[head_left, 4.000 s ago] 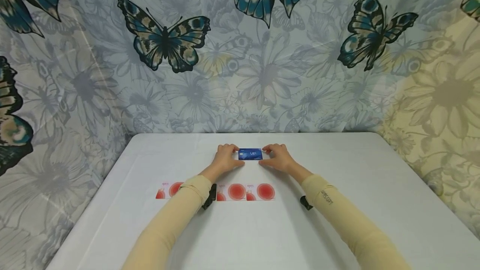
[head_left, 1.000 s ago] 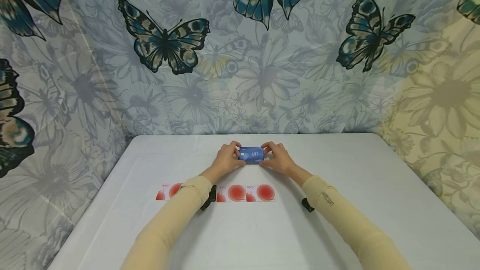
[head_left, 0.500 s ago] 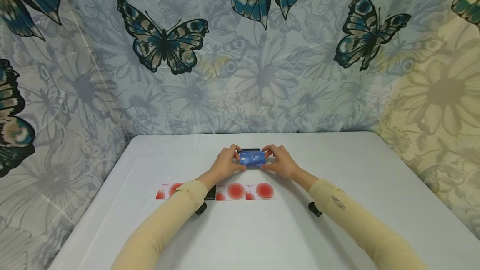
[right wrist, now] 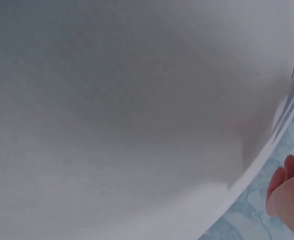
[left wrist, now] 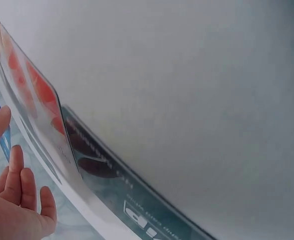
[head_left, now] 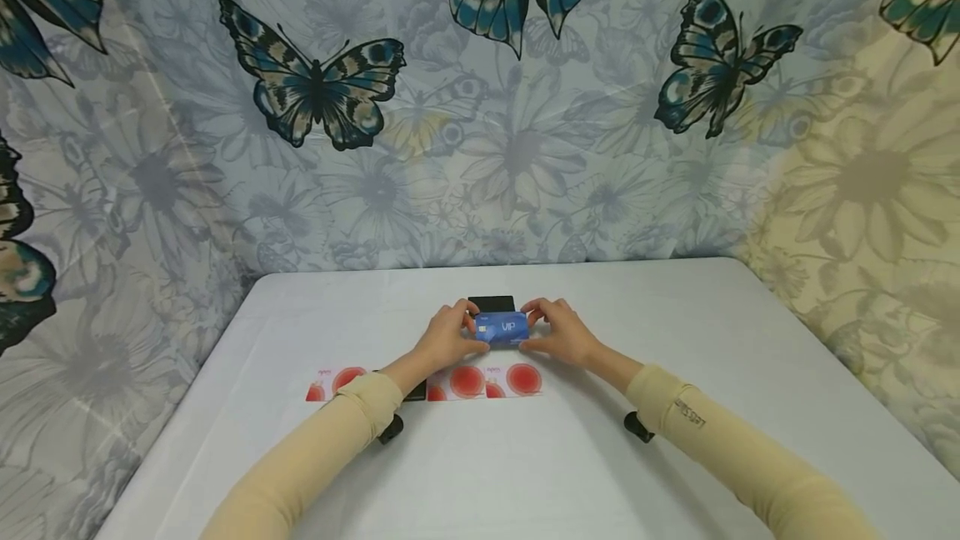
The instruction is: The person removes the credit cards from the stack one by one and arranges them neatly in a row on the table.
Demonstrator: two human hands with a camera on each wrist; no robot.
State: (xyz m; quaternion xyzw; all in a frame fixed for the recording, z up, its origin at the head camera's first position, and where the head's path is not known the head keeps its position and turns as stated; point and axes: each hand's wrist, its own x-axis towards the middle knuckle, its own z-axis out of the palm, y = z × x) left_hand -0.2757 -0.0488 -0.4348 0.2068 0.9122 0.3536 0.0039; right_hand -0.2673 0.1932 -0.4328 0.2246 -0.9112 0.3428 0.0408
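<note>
A blue card marked VIP point(head_left: 502, 329) is pinched at its left end by my left hand point(head_left: 448, 336) and at its right end by my right hand point(head_left: 562, 336), thumbs at the near edge and fingers at the far side. Its face tilts toward me. Just beyond it lies a black card point(head_left: 492, 304), partly overlapped by the blue one in the head view. The left wrist view shows the blue card's edge point(left wrist: 5, 142) beside my left fingers. Only part of my right hand point(right wrist: 289, 197) enters the right wrist view; the card is out of sight there.
Nearer me lies a row of red and white cards point(head_left: 523, 379). Within it a dark card point(left wrist: 131, 185) with pale lettering is partly hidden by my left forearm in the head view. The white table point(head_left: 637, 307) ends at a butterfly-print backdrop point(head_left: 517, 215).
Both hands have raised the blue card from the table and drawn it toward me, uncovering the black card behind it. The card row stays in place; the head view has shifted slightly.
</note>
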